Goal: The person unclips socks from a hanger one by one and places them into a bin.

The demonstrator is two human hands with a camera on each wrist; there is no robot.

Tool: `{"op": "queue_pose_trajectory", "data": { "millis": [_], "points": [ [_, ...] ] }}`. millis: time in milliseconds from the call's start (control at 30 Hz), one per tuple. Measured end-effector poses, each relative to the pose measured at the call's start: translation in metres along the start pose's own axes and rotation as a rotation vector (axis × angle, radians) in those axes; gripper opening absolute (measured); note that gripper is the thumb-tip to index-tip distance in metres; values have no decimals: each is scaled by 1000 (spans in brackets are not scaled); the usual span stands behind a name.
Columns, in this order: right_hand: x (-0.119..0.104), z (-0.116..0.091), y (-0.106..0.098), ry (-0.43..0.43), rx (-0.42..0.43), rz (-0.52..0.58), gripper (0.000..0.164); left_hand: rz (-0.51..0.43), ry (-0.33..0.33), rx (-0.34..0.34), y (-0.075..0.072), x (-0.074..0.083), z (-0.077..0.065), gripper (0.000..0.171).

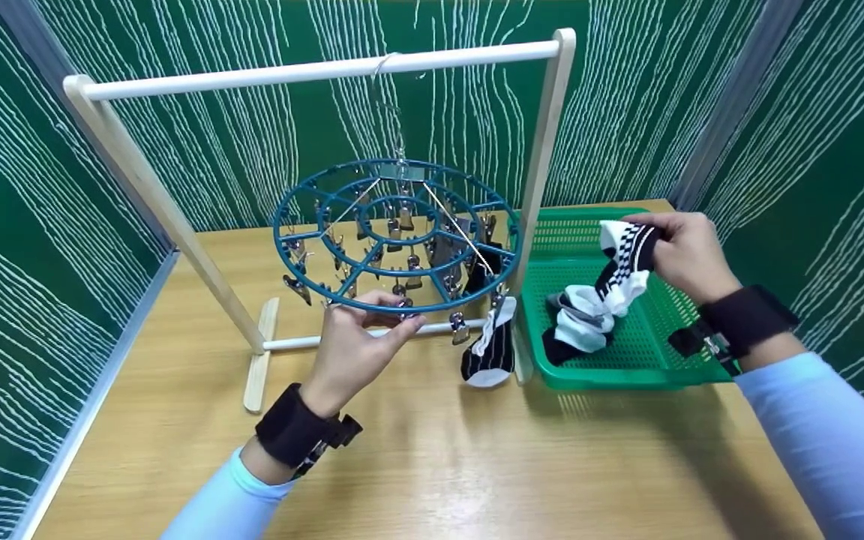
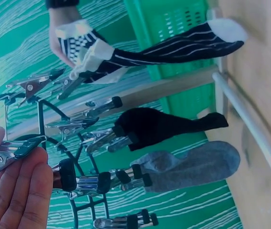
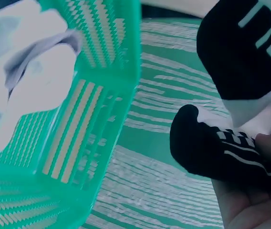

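My left hand [image 1: 357,345] is at the front rim of a round blue clip hanger [image 1: 361,268], pinching a metal clip [image 2: 17,149] between thumb and fingers. Over the basket, my right hand [image 1: 694,251] grips black-and-white checkered socks [image 1: 631,247]; two dark ends [image 3: 197,148] show in the right wrist view. From the hanger's right side hangs a striped black-and-white sock [image 1: 493,346]. A black sock [image 2: 166,126] and a grey sock [image 2: 192,164] hang farther back. Several other metal clips dangle around the rings.
A wooden stand with a white top bar [image 1: 289,73] carries the hanger by its hook. To the right, a green perforated basket [image 1: 672,371] holds a heap of white, grey and black socks [image 1: 582,322]. Green patterned panels [image 1: 12,300] enclose the wooden table [image 1: 402,450].
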State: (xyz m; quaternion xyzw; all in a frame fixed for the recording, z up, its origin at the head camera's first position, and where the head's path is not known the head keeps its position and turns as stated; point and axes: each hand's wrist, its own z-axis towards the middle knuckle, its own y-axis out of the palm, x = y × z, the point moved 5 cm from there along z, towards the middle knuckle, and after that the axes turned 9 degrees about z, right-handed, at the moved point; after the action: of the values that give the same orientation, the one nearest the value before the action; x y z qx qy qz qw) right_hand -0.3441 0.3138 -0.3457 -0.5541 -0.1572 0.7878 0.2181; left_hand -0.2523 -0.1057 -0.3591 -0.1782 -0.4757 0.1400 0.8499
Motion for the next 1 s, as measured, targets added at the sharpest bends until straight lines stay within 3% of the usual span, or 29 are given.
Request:
{"op": "queue_pose_trajectory", "data": {
  "millis": [200, 400, 633, 900, 1000],
  "points": [
    [19, 16, 3, 53, -71, -135, 44, 8, -4, -1, 0, -1, 0, 19],
    [43, 28, 19, 79, -202, -232, 50, 10, -2, -6, 0, -1, 0, 19],
    [66, 29, 48, 12, -278, -390, 36, 19, 9, -2, 0, -1, 0, 19],
    [85, 24, 83, 18, -375, -468, 15, 22, 3, 0, -1, -2, -1, 22],
    [89, 22, 94, 15, -414, -497, 34, 25, 3, 2, -1, -1, -1, 22]
  ]
}}
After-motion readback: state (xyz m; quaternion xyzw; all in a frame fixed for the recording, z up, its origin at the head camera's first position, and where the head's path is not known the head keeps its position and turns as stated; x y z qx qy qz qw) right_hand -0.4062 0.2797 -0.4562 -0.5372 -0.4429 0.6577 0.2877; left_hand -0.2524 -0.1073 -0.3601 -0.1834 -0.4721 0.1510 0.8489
